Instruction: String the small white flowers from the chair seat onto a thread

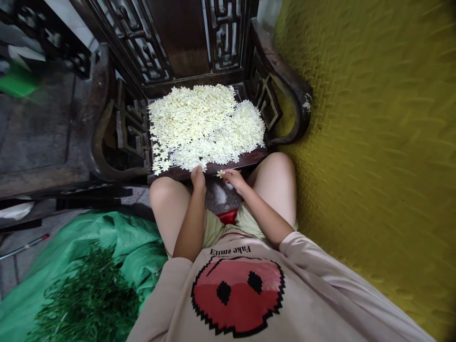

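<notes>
A heap of small pale yellow-white flowers (204, 124) covers the seat of a dark carved wooden chair (249, 159) in front of me. My left hand (198, 178) is closed at the seat's front edge, its fingertips on a flower at the rim of the heap. My right hand (233, 179) sits just right of it, fingers pinched on a single small flower (221, 173). Both forearms run down between my bare knees. A red stool edge (228, 217) shows beneath me.
A yellow textured wall (374, 142) rises close on the right. At lower left a green plastic sheet (117, 237) holds a pile of green stems (89, 299). Dark wooden furniture (39, 137) and a red-tipped rod (24, 246) lie to the left.
</notes>
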Tool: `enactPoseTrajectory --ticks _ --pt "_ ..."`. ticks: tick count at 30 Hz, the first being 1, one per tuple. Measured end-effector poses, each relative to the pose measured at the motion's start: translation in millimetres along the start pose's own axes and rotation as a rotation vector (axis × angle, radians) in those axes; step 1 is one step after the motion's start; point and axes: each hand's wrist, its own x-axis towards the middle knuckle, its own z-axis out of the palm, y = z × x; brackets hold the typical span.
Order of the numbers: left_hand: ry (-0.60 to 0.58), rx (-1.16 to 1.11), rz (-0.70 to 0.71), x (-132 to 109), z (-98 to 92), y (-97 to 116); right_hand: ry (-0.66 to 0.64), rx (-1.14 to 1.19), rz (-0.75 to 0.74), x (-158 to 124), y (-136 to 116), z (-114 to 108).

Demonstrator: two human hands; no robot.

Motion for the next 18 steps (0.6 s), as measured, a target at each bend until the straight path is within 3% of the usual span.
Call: enactPoseTrajectory --ticks 3,9,18 --pt "-0.004 0.097 0.040 -12.7 5.5 1.7 0.010 0.090 0.089 1.9 1.1 -1.0" --pt "-0.121 0.257 0.111 -26.5 7.9 7.2 -0.070 0.216 0.195 1.7 -0.6 -3.0" --pt "-0.217 0.261 0.157 -30.8 9.6 7.5 -0.142 0.191 0.032 2.2 4.7 1.5"
